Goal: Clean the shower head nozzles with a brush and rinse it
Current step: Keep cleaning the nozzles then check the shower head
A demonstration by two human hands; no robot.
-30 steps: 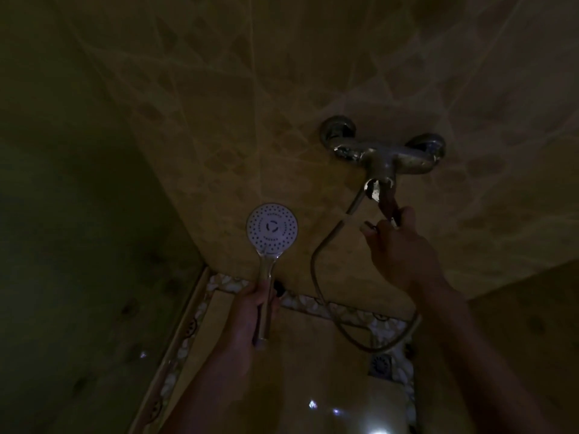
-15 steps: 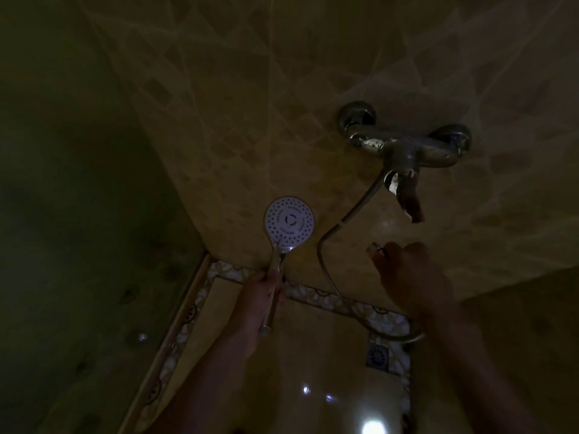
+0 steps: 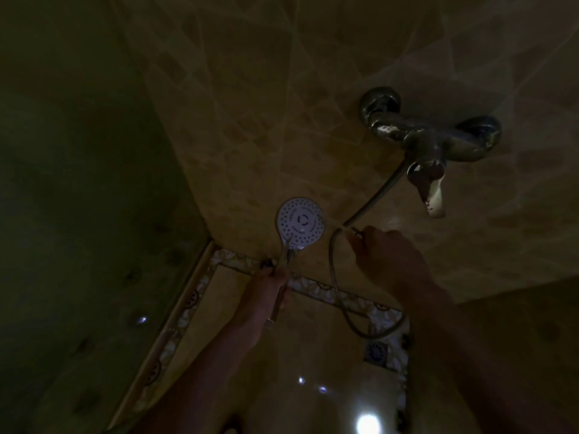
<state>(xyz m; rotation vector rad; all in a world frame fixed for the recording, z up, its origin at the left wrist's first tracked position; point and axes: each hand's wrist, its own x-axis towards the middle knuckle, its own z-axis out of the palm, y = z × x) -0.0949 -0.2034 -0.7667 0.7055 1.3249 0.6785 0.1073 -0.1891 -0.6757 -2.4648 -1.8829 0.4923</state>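
The room is very dark. A round white shower head (image 3: 300,221) with dotted nozzles faces me at centre, on a chrome handle. My left hand (image 3: 269,286) is closed around that handle from below. My right hand (image 3: 388,258) hovers just right of the head, near the metal hose (image 3: 336,286), fingers curled. A thin dark tip, apparently a small brush (image 3: 357,232), pokes out of its fingers toward the head without touching it. The hose loops down from the mixer tap (image 3: 429,142).
The tap's lever (image 3: 430,195) hangs down above my right hand. Beige tiled wall fills the background. A patterned tile border (image 3: 319,288) edges the shiny floor, with a square drain (image 3: 375,352) at right. A dark green wall (image 3: 78,214) closes the left side.
My right hand has let go of the tap lever and dropped down and left toward the shower head. The left hand keeps the shower head upright in about the same place.
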